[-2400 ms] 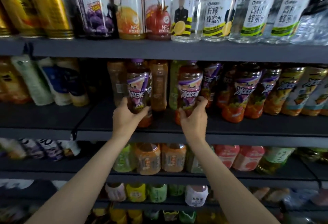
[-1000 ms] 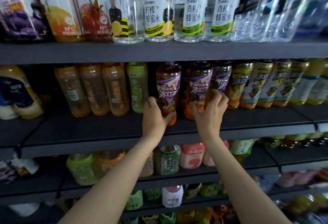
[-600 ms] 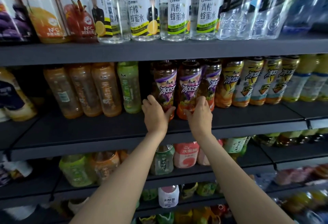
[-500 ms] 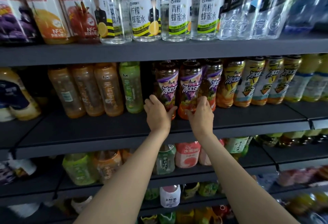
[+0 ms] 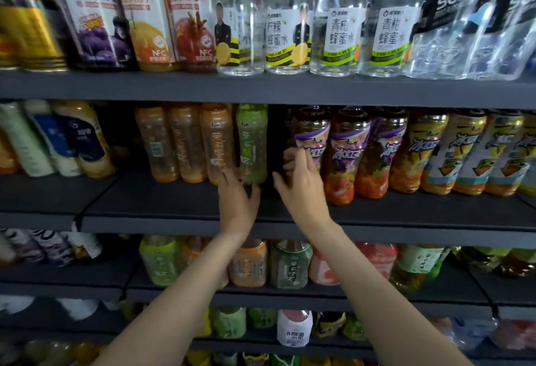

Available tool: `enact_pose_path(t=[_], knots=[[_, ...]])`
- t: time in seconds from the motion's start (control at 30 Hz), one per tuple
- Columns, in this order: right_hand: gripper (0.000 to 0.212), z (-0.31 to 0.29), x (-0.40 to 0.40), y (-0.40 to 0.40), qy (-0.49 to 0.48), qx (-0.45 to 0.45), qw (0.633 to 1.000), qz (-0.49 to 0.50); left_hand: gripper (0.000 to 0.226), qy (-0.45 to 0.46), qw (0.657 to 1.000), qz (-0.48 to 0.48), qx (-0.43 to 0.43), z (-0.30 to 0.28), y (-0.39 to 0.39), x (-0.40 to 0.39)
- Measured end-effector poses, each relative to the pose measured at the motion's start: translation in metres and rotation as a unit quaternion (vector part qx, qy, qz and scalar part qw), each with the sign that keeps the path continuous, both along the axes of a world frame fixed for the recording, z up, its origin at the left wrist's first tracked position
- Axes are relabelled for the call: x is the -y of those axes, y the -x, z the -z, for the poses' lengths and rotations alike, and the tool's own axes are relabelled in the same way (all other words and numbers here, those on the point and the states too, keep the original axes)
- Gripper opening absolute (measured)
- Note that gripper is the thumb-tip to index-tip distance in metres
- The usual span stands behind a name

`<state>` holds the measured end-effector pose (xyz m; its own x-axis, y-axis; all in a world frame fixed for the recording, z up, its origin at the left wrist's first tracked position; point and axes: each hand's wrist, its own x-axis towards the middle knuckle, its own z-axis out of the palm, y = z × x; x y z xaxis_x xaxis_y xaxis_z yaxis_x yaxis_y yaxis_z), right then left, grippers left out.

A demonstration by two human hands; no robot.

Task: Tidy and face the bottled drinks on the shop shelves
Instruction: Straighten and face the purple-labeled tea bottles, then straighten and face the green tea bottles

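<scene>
On the middle shelf (image 5: 174,209) stands a row of bottled drinks. My left hand (image 5: 236,196) reaches to the foot of a green tea bottle (image 5: 251,142), fingertips touching its base beside an orange tea bottle (image 5: 216,145). My right hand (image 5: 301,183) is at the leftmost purple-labelled iced tea bottle (image 5: 313,145), with its fingers curled against the bottle's left side. Two more purple-labelled bottles (image 5: 349,154) stand to its right, labels forward. A dark gap separates the green bottle from the purple ones.
Yellow-labelled iced tea bottles (image 5: 426,151) fill the shelf's right end, and white and blue bottles (image 5: 66,139) its left. Juice and clear honey-water bottles (image 5: 287,32) line the upper shelf. Lower shelves hold more drinks (image 5: 249,264).
My left hand has left the purple-labelled bottle and moved left to the green bottle's base. My right hand has shifted from the second purple bottle to the leftmost one. The view swung left.
</scene>
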<state>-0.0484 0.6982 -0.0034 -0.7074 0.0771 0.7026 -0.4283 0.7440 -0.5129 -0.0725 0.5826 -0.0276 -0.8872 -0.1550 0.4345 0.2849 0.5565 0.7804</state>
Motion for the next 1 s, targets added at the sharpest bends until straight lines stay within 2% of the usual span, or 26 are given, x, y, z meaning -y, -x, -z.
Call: enact_pose_path(t=[0.1, 0.2, 0.33, 0.43, 0.5, 0.6, 0.73, 0.83, 0.93, 0.97, 1.0], knots=[[0.065, 0.007, 0.029, 0.033, 0.016, 0.113, 0.993, -0.023, 0.052, 0.044, 0.999, 0.009, 0.026, 0.001, 0.0, 0.034], [0.086, -0.003, 0.047, 0.07, 0.09, 0.164, 0.982, 0.006, 0.049, 0.083, 0.995, -0.013, 0.061, 0.002, 0.002, 0.063], [0.087, -0.011, 0.059, 0.112, 0.156, 0.208, 0.965, 0.04, 0.05, 0.092, 0.992, -0.023, 0.085, 0.006, 0.001, 0.09], [0.088, -0.009, 0.06, 0.113, 0.132, 0.209, 0.966, 0.077, 0.048, 0.08, 0.994, -0.015, 0.073, 0.01, 0.004, 0.105], [0.08, -0.01, 0.062, 0.099, 0.117, 0.187, 0.971, 0.095, 0.045, 0.061, 0.996, 0.006, 0.058, 0.011, 0.005, 0.108], [0.074, -0.01, 0.067, 0.066, 0.099, 0.17, 0.975, 0.104, 0.044, 0.027, 0.994, 0.09, 0.048, 0.01, 0.007, 0.104], [0.07, -0.019, 0.075, 0.03, 0.14, 0.209, 0.965, 0.072, 0.057, -0.003, 0.96, 0.242, 0.142, 0.001, 0.004, 0.1], [0.069, -0.025, 0.077, 0.012, 0.275, 0.25, 0.928, 0.021, 0.048, -0.026, 0.932, 0.292, 0.215, -0.006, -0.001, 0.114], [0.059, -0.027, 0.085, -0.008, 0.436, 0.273, 0.855, -0.06, 0.03, -0.158, 0.885, 0.337, 0.278, -0.01, -0.009, 0.13], [0.056, -0.028, 0.088, -0.014, 0.459, 0.276, 0.841, -0.076, 0.028, -0.192, 0.881, 0.336, 0.271, -0.012, -0.014, 0.133], [0.053, -0.03, 0.092, -0.018, 0.472, 0.274, 0.834, -0.086, 0.03, -0.203, 0.892, 0.321, 0.244, -0.015, -0.018, 0.136]])
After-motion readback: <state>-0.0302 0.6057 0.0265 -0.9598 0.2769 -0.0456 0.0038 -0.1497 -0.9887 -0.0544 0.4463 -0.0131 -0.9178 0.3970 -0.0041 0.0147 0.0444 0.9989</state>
